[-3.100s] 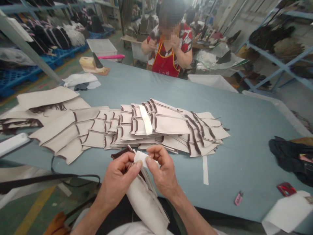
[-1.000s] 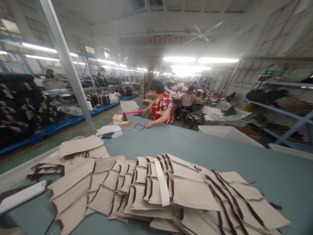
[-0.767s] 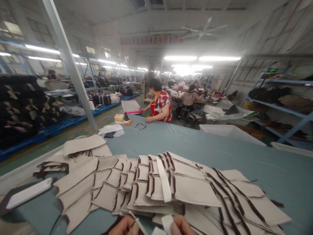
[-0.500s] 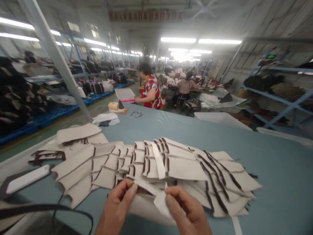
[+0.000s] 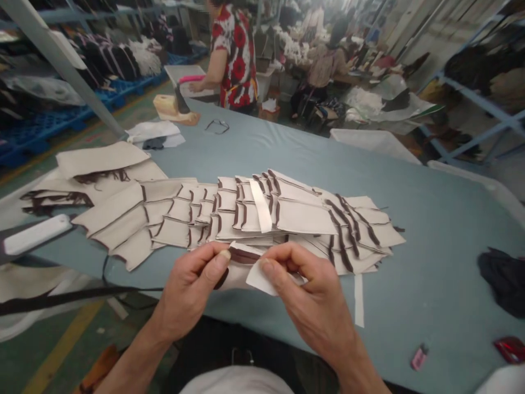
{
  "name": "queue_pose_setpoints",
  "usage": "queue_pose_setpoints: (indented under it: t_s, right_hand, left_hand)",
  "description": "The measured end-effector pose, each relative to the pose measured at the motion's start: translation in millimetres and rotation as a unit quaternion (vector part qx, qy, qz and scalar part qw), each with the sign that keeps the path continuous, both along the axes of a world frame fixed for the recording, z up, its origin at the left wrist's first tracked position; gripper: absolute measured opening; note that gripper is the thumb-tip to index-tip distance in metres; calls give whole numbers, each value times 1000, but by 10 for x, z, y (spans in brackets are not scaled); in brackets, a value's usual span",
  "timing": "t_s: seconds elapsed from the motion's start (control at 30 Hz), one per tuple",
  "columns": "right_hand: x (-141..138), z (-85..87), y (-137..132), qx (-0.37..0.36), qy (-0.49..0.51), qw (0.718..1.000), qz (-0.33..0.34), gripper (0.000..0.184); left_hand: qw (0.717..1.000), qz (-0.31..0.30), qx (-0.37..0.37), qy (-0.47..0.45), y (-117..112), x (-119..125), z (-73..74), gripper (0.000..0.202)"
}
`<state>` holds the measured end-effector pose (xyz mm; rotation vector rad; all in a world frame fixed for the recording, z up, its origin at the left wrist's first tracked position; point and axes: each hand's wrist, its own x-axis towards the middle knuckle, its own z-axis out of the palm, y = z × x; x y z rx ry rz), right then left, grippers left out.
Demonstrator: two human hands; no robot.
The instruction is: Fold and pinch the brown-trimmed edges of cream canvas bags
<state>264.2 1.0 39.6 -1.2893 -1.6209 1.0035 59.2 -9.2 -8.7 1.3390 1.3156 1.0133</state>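
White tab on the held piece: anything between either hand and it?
Nothing visible. The right hand pinches the white tab directly; the left hand pinches the fabric piece at its brown trim beside it. The fanned stack lies behind them.

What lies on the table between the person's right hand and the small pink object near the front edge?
In the head view, a narrow white strip lies between the right hand and the pink object; the rest is bare table.
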Motion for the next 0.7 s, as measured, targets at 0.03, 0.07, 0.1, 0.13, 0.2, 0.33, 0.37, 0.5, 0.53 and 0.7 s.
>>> queue_pose_setpoints:
  t_s: [0.03,0.07,0.1,0.13,0.2,0.33,0.37,0.5,0.53,0.7]
  right_hand:
    - [-5,-5,3,0,-8,1000,-3,18]
    - [-11,-12,4,0,-15,1000,-6,18]
    - [-18,-20,3,-1,-22,1000,-9,19]
    - [-25,-29,0,-4,-27,1000,-10,19]
    - [-40,-50,-6,-13,-33,999,-6,18]
    - [-66,-105,-5,-14,-44,999,-2,18]
    - [-72,-122,-5,-11,-48,999,-4,18]
    - [-91,-193,-10,-20,-63,998,-5,18]
    - [-95,-209,-13,-27,-65,998,-6,19]
    - [-113,-264,-25,-41,-63,997,-13,18]
  left_hand:
    - [1000,-4,-4,-13,-13,2,-27,36]
    - [999,-7,-13,-31,-26,6,-58,36]
    - [998,-10,-25,-52,-41,13,-91,36]
    - [996,-12,-39,-74,-55,22,-122,36]
    - [992,-15,-62,-109,-77,46,-169,36]
    - [990,-18,-73,-122,-90,88,-189,40]
    - [990,-18,-72,-120,-90,95,-183,40]
    - [993,-15,-57,-98,-96,108,-154,38]
    - [995,-14,-51,-89,-98,109,-150,37]
    - [997,-7,-40,-68,-110,101,-161,32]
